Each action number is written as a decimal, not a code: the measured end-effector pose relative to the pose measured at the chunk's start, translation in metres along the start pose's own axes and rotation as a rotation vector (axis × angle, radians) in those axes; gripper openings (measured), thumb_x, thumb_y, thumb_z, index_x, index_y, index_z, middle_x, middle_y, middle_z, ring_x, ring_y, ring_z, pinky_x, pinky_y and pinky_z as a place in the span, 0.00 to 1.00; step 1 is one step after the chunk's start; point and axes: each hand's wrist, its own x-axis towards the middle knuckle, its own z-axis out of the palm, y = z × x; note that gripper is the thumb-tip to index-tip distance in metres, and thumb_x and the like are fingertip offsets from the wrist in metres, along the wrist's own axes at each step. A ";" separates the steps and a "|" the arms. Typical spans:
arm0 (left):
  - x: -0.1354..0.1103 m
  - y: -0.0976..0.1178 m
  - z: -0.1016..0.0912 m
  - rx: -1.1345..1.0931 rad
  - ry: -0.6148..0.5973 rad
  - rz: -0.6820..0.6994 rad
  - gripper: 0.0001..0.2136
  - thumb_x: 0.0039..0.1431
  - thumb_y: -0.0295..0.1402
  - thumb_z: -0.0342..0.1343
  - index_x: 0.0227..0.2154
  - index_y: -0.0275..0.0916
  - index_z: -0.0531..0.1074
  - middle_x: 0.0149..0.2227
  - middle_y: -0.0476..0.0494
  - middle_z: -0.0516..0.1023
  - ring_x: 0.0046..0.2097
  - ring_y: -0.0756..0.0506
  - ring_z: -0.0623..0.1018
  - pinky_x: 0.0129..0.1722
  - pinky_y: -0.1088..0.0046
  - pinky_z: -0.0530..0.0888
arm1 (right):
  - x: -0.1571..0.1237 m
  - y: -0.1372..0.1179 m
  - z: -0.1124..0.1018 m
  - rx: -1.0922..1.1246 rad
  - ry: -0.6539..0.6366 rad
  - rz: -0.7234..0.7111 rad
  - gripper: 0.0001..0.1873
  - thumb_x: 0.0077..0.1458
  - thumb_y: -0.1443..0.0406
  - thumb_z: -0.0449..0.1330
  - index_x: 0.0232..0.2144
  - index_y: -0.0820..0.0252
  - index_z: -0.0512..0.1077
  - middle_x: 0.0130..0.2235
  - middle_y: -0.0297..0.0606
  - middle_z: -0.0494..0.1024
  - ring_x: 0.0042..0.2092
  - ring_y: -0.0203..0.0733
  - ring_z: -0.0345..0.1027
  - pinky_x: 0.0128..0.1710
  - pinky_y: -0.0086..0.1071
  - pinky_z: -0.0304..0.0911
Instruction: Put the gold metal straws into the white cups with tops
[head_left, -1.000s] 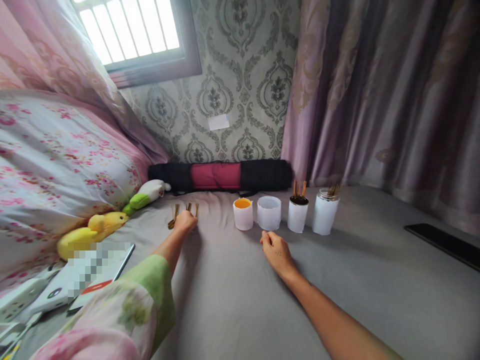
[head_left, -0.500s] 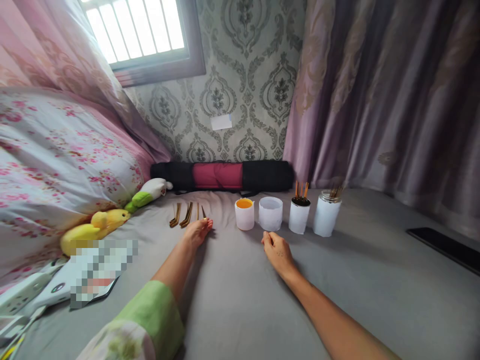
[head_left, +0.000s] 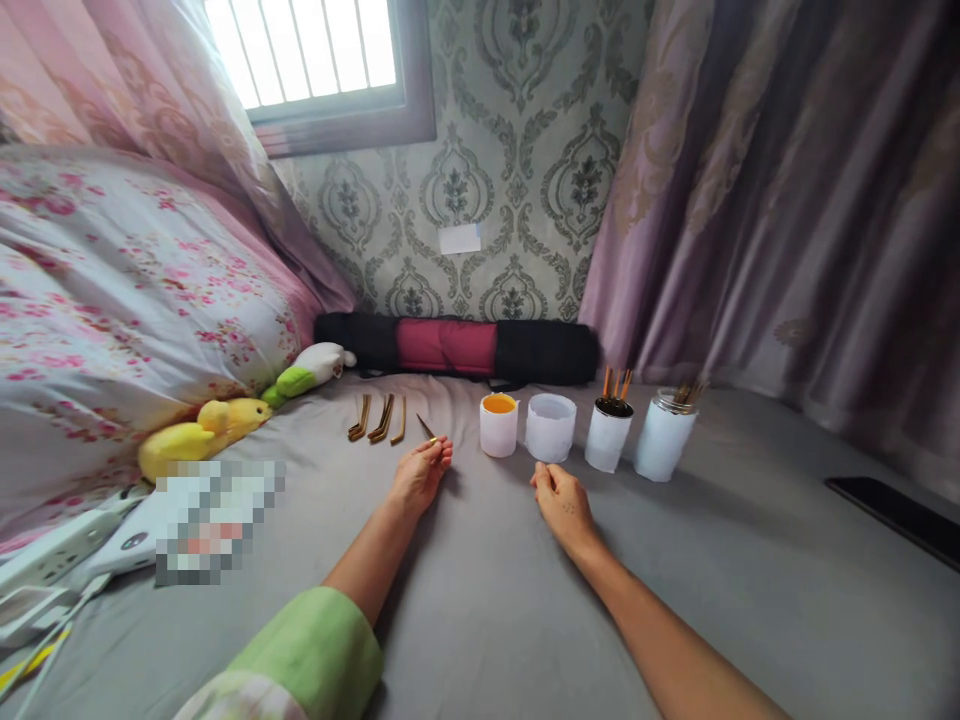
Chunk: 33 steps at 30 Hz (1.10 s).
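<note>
My left hand (head_left: 421, 474) is closed in a pinch on a thin gold-brown stick (head_left: 425, 427), whose dark, narrow end points up and left. Just left of it on the grey sheet lie several bent gold-brown sticks (head_left: 384, 420), each with a short angled end. My right hand (head_left: 562, 505) is curled in a loose fist on the sheet, with nothing visible in it. Closest to it is a white-wrapped round container (head_left: 550, 430). Left of that stands a white-wrapped cup (head_left: 499, 430) with an orange inside.
To the right stand a white-wrapped tin (head_left: 607, 440) with orange sticks and a white-wrapped jar (head_left: 664, 440) with brown sticks. A black phone-like slab (head_left: 892, 515) lies far right. Plush toys (head_left: 202, 440) and a power strip (head_left: 67, 550) are left; a black-and-red roll (head_left: 450, 346) lies behind.
My left hand has moved slightly right, away from the row of bent sticks, with the thin stick in its fingers now tilted. The right hand stays in place; the view has shifted a little.
</note>
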 end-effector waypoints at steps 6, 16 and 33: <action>-0.022 -0.013 0.010 -0.020 -0.068 -0.002 0.05 0.50 0.18 0.51 0.30 0.29 0.68 0.27 0.41 0.73 0.23 0.55 0.72 0.22 0.82 0.70 | -0.001 -0.002 -0.002 0.034 -0.012 0.002 0.21 0.54 0.55 0.42 0.20 0.59 0.66 0.21 0.36 0.72 0.22 0.35 0.62 0.22 0.25 0.51; -0.051 -0.024 0.023 -0.008 -0.200 0.041 0.10 0.47 0.26 0.56 0.35 0.30 0.69 0.26 0.44 0.72 0.23 0.56 0.69 0.21 0.82 0.65 | -0.002 -0.002 -0.003 0.090 -0.032 0.001 0.21 0.53 0.53 0.43 0.21 0.60 0.66 0.20 0.35 0.70 0.20 0.34 0.61 0.20 0.25 0.52; -0.072 -0.037 0.026 0.521 -0.214 0.353 0.15 0.48 0.40 0.53 0.33 0.33 0.73 0.23 0.47 0.70 0.21 0.54 0.66 0.18 0.80 0.61 | -0.004 0.001 -0.006 0.175 -0.108 0.007 0.23 0.52 0.50 0.44 0.24 0.62 0.67 0.19 0.34 0.67 0.19 0.33 0.59 0.19 0.25 0.52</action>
